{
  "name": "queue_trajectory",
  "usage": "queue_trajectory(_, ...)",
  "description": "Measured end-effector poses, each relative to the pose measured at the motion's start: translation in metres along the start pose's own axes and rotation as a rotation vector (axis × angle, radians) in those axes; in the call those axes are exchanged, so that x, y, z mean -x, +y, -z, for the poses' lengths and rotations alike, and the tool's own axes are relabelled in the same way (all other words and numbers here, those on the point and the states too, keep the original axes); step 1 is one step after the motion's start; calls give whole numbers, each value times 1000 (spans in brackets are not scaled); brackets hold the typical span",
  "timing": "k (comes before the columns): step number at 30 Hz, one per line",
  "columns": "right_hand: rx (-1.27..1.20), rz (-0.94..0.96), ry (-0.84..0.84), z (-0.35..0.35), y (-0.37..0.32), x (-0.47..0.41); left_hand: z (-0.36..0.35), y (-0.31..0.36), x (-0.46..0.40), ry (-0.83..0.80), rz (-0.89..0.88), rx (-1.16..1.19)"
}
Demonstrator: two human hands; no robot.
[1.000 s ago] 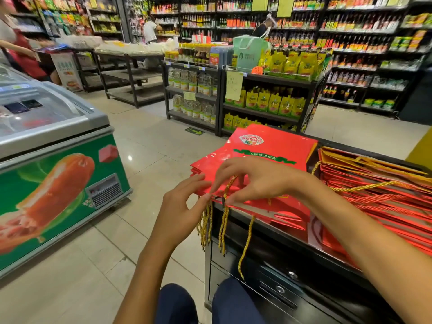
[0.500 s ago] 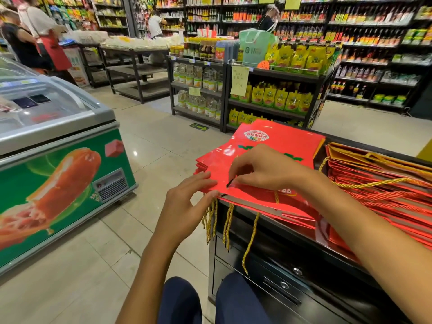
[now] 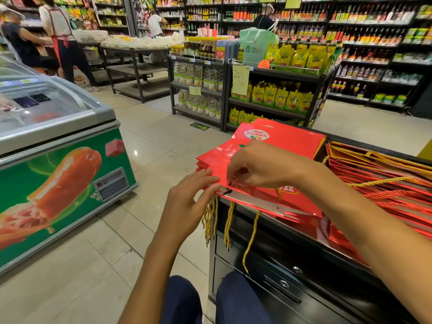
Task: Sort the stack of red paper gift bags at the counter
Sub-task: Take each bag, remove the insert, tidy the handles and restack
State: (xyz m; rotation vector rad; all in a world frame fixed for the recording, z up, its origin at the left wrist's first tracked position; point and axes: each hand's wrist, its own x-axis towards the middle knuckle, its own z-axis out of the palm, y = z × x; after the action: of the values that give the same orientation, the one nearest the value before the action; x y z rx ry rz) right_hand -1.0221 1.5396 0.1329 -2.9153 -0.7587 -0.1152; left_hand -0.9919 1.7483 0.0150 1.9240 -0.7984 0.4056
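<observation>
A flat stack of glossy red paper gift bags (image 3: 284, 139) lies on the near left end of the black counter (image 3: 278, 232), with gold cord handles (image 3: 228, 226) hanging over its edge. My right hand (image 3: 261, 166) rests on top of this stack, and its curled fingers pinch the near corner of the top bag. My left hand (image 3: 187, 202) is at the stack's left corner; its straight fingertips touch the bags' edges. A second, looser pile of red bags (image 3: 383, 183) with gold cords lies to the right.
A green chest freezer (image 3: 58, 146) stands to the left across a tiled aisle. Grocery shelves (image 3: 257, 90) fill the background, with people standing at the far left. The counter has locked drawers (image 3: 287, 279) below, and my knees are against them.
The camera has moved closer. My right hand dropped the gold cords it was lifting and now pinches the top bag's corner. My left hand rose to the stack's corner.
</observation>
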Motion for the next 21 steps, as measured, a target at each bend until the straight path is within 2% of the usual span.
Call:
queue_trajectory(8, -88, -105, -68, 10, -7, 10, -7, 5, -4, 182, -52, -39)
queue_trajectory(11, -34, -114, -27, 4, -8, 13, -10, 14, -6, 250, -51, -18)
queue_trajectory(15, -95, -152, 59, 0, -13, 17, -18, 29, 0, 393, -3, 7)
queue_trajectory(18, -119, -151, 118, -1, -13, 16, -29, 34, 2, 361, -46, -72)
queue_trajectory(21, -99, -135, 142, -3, -13, 14, -34, 40, 0, 308, 27, -79)
